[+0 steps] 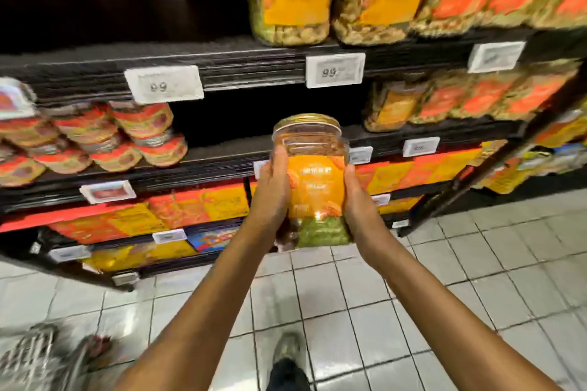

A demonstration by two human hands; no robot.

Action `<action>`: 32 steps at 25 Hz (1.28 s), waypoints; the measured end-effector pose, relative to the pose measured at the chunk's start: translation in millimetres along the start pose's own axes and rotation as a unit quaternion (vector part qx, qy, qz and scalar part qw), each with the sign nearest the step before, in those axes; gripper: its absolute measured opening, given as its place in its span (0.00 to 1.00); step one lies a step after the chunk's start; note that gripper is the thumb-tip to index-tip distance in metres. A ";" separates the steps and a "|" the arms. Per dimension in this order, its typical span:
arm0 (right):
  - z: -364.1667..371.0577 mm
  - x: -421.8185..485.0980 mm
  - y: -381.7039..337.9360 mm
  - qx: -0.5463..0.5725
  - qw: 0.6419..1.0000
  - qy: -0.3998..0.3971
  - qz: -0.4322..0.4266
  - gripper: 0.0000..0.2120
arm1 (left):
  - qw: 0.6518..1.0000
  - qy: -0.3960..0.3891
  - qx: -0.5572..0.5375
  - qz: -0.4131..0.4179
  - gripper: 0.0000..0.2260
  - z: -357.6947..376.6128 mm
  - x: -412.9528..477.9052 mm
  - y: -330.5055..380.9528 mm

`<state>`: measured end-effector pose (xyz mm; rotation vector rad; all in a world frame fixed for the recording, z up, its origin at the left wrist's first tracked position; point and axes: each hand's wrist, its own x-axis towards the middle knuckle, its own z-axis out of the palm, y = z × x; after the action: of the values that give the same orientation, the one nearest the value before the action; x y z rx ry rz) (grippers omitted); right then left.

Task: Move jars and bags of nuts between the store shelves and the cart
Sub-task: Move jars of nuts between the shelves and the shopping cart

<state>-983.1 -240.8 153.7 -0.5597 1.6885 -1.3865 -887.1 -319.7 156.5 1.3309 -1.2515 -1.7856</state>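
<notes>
Jar [313,181] of nuts sits at the centre of the frame, upright, gold lid on, held in mid-air in front of the shelves [254,60]. Left hand [270,190] and right hand [357,197] clamp its two sides, fingers wrapped round the orange label. Behind it, on the middle shelf, is a dark gap between the stacked tins at left and similar jars at right. Cart [35,359] shows only as a blurred corner at lower left. I judge this one transfer about half done; whether the jar is heading to the gap or to the cart I cannot tell.
</notes>
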 end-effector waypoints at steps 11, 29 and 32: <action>-42.3 161.4 -22.8 0.012 0.995 -0.002 -0.097 0.24 | 0.993 0.086 0.057 0.063 0.20 78.0 135.8 35.3; -72.1 214.8 52.2 0.015 0.951 -0.039 -0.306 0.23 | 0.955 0.120 -0.114 0.244 0.25 97.7 198.5 -26.3; -83.5 212.5 47.5 0.008 0.953 -0.038 -0.301 0.23 | 0.957 0.098 -0.139 0.235 0.22 116.0 196.5 -22.2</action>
<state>-1157.1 -346.3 39.8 -1.1735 1.5006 -1.7663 -1060.1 -439.6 65.6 0.9285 -1.0524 -1.3936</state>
